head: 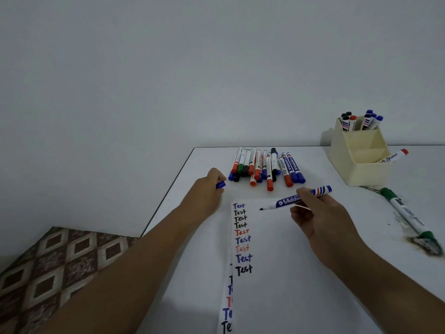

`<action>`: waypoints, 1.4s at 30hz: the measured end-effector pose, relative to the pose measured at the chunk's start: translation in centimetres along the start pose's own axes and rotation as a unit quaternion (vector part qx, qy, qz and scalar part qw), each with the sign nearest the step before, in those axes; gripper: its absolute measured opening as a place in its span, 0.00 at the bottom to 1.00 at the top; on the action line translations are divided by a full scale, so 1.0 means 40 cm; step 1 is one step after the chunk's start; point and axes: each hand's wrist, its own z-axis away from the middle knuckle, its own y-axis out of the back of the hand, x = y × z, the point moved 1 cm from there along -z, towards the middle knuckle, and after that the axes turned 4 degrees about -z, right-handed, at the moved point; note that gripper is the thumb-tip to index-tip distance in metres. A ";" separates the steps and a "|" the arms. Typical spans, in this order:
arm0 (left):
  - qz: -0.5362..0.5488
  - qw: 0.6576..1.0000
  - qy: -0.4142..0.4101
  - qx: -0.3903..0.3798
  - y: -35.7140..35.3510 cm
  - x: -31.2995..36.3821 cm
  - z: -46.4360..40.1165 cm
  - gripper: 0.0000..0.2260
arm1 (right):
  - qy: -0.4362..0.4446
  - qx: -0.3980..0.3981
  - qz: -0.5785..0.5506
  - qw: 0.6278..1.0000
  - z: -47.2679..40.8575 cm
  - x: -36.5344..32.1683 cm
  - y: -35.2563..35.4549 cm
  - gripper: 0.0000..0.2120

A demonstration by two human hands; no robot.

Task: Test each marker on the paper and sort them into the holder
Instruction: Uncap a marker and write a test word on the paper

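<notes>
Right hand (315,214) pinched the uncapped blue marker (297,198) mid-barrel, thumb and fingers curled round it, tip hanging just above the top of the paper (277,249), right of the "Test" column. Left hand (208,189) gripped the blue cap (221,184) in curled fingers, near the paper's upper-left corner.

Marker looked light, rigid, smooth plastic; probably a bit slippery, so a mid-barrel pinch near the label should give tip control. Cap is small and easy to drop. Felt tip is the fragile part, so don't mash it.

Holder (358,150), beige, sat far right on the worktop (313,285). Back compartments held capped markers upright: black and red caps on the left, blue on the right. Front compartments looked empty from this angle. Untested pile (265,167) lay beyond the paper; a green marker (407,213) lay apart at right.
</notes>
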 end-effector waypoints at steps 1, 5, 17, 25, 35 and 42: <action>-0.004 1.000 0.003 0.005 -0.005 -0.008 -0.014 0.09 | -0.008 -0.003 -0.008 1.000 0.008 0.004 0.002 0.08; -0.025 0.999 -0.005 0.033 -0.021 -0.022 -0.047 0.10 | -0.037 -0.030 -0.036 0.998 0.044 0.020 0.003 0.07; -0.049 0.998 -0.034 0.022 -0.021 -0.030 -0.019 0.24 | -0.058 -0.097 -0.011 0.994 0.064 0.063 0.022 0.05; -0.206 0.930 -0.211 -0.219 -0.022 0.027 0.112 0.29 | 0.022 -0.152 0.169 0.974 0.094 0.066 0.018 0.13; -0.226 0.922 -0.199 -0.243 -0.028 0.022 0.116 0.30 | 0.103 -0.228 0.303 0.919 0.146 0.114 0.005 0.08; -0.220 0.926 -0.200 -0.233 -0.032 0.018 0.120 0.30 | 0.107 -0.273 0.336 0.895 0.146 0.131 0.009 0.07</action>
